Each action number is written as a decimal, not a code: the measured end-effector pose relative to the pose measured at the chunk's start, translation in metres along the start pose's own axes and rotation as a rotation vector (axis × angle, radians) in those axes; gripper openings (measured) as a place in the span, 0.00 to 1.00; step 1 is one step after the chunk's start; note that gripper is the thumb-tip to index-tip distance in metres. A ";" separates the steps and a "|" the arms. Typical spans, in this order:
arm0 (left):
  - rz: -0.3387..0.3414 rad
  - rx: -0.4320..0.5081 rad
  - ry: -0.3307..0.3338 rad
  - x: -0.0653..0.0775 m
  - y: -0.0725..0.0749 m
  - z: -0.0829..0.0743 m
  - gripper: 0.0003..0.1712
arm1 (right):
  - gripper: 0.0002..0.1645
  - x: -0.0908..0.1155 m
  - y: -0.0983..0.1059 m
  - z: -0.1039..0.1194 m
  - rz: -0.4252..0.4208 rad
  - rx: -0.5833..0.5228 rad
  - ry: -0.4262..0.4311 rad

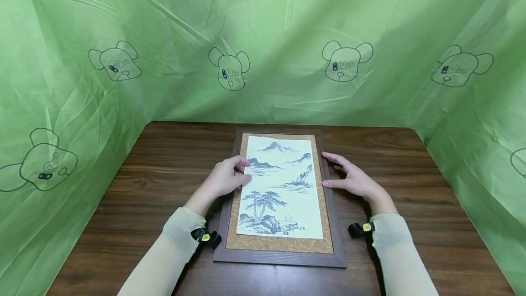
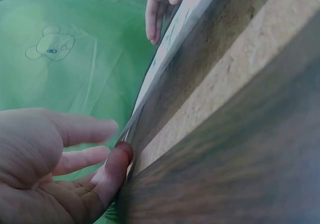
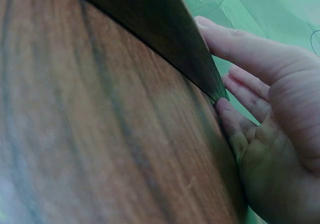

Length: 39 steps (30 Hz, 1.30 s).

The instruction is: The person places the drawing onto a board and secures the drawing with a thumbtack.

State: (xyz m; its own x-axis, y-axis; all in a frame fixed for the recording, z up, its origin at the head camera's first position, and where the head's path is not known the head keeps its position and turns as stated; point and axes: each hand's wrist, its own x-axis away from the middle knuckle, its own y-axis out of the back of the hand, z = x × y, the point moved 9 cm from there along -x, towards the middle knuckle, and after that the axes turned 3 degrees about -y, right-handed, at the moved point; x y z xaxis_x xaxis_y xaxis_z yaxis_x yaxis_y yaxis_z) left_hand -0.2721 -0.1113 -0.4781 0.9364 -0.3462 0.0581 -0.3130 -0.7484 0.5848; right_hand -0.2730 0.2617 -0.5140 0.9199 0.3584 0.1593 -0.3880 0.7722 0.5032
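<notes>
On the wooden table a brown-framed cork board [image 1: 279, 243] lies flat, with a white sheet of paper [image 1: 283, 204] on its cork. The sheet bears a blue-grey ink landscape of mountains, trees and rocks. At the sheet's left edge, my left hand [image 1: 226, 177] pinches the paper between thumb and fingers. In the left wrist view the paper's edge [image 2: 155, 74] stands slightly raised off the cork [image 2: 220, 74]. My right hand [image 1: 357, 179] touches the frame's right side with thumb and forefinger stretched out. Its fingertips meet the dark side of the frame [image 3: 165, 29] in the right wrist view.
Green cloth [image 1: 279, 95] printed with bear-head outlines hangs behind the table and along both sides. The dark wooden tabletop [image 1: 160, 172] surrounds the board. A small black camera [image 1: 205, 237] is strapped to the left wrist, another black camera [image 1: 356, 230] to the right.
</notes>
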 end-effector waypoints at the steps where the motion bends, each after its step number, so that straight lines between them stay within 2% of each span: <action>1: 0.002 -0.010 -0.005 0.000 0.000 0.000 0.22 | 0.57 0.000 0.000 0.000 0.000 0.001 -0.001; 12: 0.014 -0.066 -0.019 -0.001 0.000 0.000 0.22 | 0.57 0.000 0.000 0.001 -0.002 0.006 0.001; 16: 0.009 -0.156 -0.034 0.001 0.004 -0.006 0.20 | 0.57 0.000 0.000 0.001 0.003 0.003 0.005; 20: -0.007 -0.253 -0.092 0.004 0.010 -0.016 0.19 | 0.57 -0.001 0.000 0.001 0.007 0.002 0.006; 24: 0.004 -0.331 -0.210 0.003 0.010 -0.019 0.26 | 0.57 -0.001 -0.001 0.001 0.004 0.002 0.003; 28: 0.062 -0.378 -0.315 0.001 0.005 -0.014 0.39 | 0.57 -0.001 -0.001 0.001 -0.001 -0.002 -0.002; 31: 0.126 -0.356 -0.342 0.001 0.001 -0.007 0.48 | 0.57 -0.001 -0.001 0.002 -0.001 0.011 -0.003; 35: 0.209 -0.303 -0.308 0.001 -0.003 0.005 0.57 | 0.56 0.001 0.003 0.008 0.011 0.027 0.028; 39: 0.254 -0.280 -0.266 0.002 -0.005 0.015 0.60 | 0.49 0.008 0.016 0.013 -0.004 0.017 0.059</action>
State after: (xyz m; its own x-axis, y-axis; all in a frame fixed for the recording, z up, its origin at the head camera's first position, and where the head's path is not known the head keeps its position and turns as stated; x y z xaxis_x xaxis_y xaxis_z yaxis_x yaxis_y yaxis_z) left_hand -0.2707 -0.1170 -0.4925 0.7508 -0.6593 0.0393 -0.4378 -0.4521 0.7771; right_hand -0.2709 0.2700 -0.4932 0.9163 0.3858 0.1071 -0.3826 0.7650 0.5181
